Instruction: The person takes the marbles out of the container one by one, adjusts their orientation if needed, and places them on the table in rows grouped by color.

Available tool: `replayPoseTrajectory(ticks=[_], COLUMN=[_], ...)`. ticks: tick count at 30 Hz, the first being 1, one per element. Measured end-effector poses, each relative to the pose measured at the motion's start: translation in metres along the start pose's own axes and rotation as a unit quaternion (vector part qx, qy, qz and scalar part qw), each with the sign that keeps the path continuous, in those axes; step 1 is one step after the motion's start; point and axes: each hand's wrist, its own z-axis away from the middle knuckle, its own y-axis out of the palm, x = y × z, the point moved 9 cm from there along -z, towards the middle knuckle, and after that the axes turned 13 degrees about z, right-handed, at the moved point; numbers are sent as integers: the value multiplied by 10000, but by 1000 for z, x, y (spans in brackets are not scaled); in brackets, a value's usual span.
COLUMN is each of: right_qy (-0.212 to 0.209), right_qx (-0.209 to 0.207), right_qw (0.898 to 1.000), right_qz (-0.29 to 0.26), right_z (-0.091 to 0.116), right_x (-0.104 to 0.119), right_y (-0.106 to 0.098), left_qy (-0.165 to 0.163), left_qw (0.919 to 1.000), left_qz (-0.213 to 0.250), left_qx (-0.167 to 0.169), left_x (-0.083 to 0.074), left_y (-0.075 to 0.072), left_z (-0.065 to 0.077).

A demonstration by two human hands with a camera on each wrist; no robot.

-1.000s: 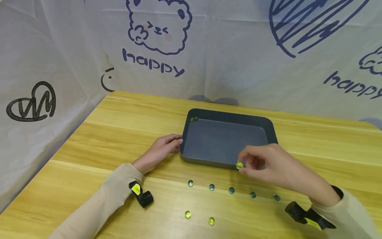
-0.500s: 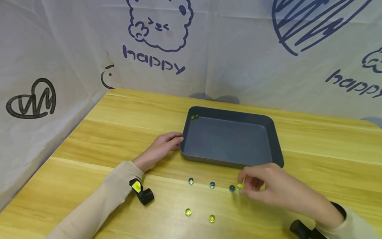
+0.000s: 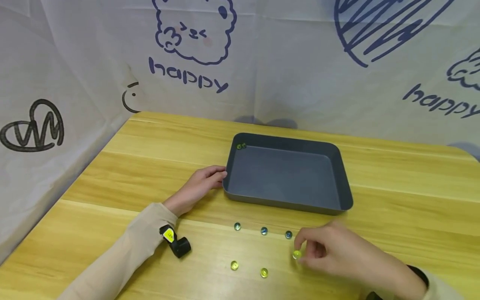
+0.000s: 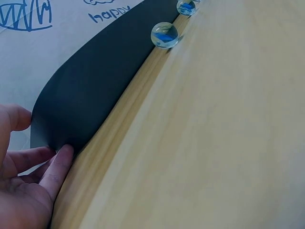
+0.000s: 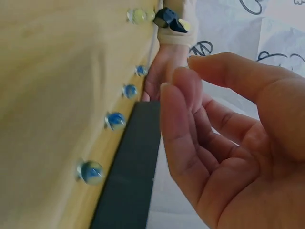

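Note:
My right hand (image 3: 333, 250) pinches a yellow glass marble (image 3: 296, 254) between thumb and fingertips, over the table in front of the dark grey tray (image 3: 285, 179). Its fingers hide the marble in the right wrist view. My left hand (image 3: 198, 185) lies at the tray's left side, fingertips touching the outer wall, as the left wrist view shows too. Blue marbles stand in a row before the tray, among them a left one (image 3: 237, 226), a middle one (image 3: 264, 231) and one (image 3: 288, 234) beside my right fingers. Nearer to me sit two yellow marbles (image 3: 234, 265).
A yellow-green marble (image 3: 239, 146) shows in the tray's far left corner, doubled by a second one or a reflection. A white cloth (image 3: 285, 62) with drawings hangs behind the wooden table (image 3: 142, 175). The right hand covers part of the blue row in the head view.
My right hand has carried the yellow marble from over the tray's front rim towards me, past the blue row. The left hand stays at the tray's side.

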Motion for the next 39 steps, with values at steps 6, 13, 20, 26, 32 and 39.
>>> replayPoseTrajectory(ticks=[6,13,20,26,32,39], right_qy=[411,753,1051,1279,1099,1136], right_qx=[677,1234,1565,1853,1760,1795], right_qw=[9967,9883,9805,9719,9774,9765], right_qz=[-165,-490,-551,-686,-414,-374], right_z=[0,1,4,7,6,6], right_x=[-3,-3,-8,-11,-8,-10], right_y=[20,35,46,53,54,56], left_qy=[-39,-11,-55,-64,-34,-18], left_qw=[10000,10000,10000,10000,10000,10000], left_qz=[24,65,70,60,41,61], left_qx=[15,14,24,38,21,31], left_x=[1,0,0,0,1,1], left_y=[0,0,0,0,-1,0], left_z=[1,1,2,2,2,1])
